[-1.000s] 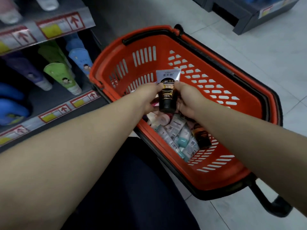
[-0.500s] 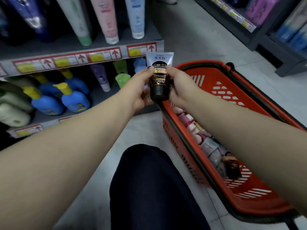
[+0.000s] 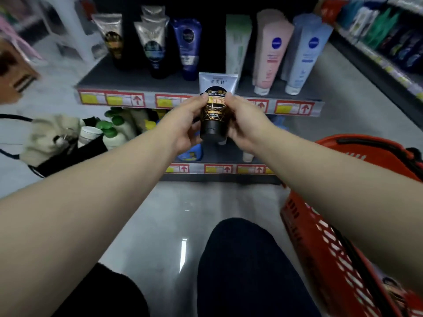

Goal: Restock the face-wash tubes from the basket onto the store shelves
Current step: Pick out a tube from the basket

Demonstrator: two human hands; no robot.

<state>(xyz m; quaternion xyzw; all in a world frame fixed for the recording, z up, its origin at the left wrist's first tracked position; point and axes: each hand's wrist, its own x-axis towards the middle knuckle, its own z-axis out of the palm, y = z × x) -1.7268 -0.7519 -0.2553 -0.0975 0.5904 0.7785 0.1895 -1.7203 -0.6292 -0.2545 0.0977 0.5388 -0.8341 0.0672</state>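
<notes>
The left hand [image 3: 183,124] and right hand [image 3: 246,124] pinch the tube [image 3: 215,110] cap-down between them, in front of the upper shelf [image 3: 142,81] and left of the basket [image 3: 343,143]; it probably belongs far left beside the similar gold-and-black tube [image 3: 113,40], standing on its cap, label outward.

Left hand [image 3: 183,123]: bare, raised at mid-frame, thumb and fingers curled against the left side of a black, gold-printed face-wash tube with a pale crimped top [image 3: 216,104], which stands upright with its cap down. Right hand [image 3: 246,124]: bare, level with the left, thumb on the tube's front, fingers curled round its right side. Left forearm [image 3: 91,191] and right forearm [image 3: 332,175]: bare, stretched forward, converging toward the wrists, with a dark-trousered knee [image 3: 242,259] low between them.
</notes>
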